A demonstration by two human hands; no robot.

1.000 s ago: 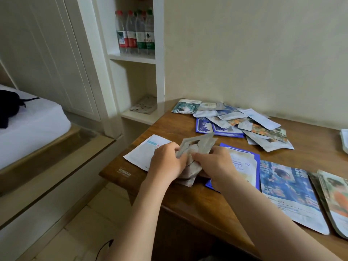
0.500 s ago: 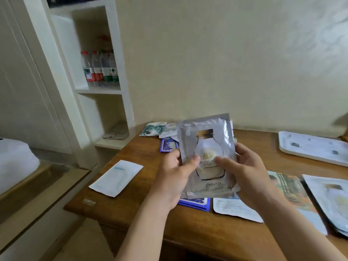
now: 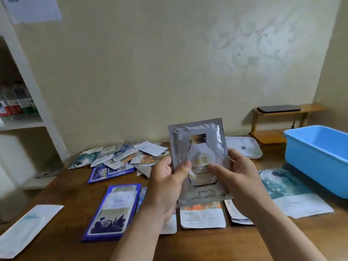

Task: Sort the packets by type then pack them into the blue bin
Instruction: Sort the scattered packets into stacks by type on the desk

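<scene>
Silver foil sachet w/ bottle print is held upright above the brown wooden worktop. Left hand grip pinches its left edge, thumb on front; right hand grip pinches the right edge likewise. Light-blue plastic bin sits far right, apart from the sachet. Loose heap of mixed packets lies at the back, and a blue-bordered flat packet lies front-left.

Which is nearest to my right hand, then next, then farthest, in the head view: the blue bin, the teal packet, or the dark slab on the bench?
1. teal packet, on the table just right of the right hand gripping the silver packet.
2. blue bin, farther right on the table.
3. dark slab, on the back bench.
</scene>
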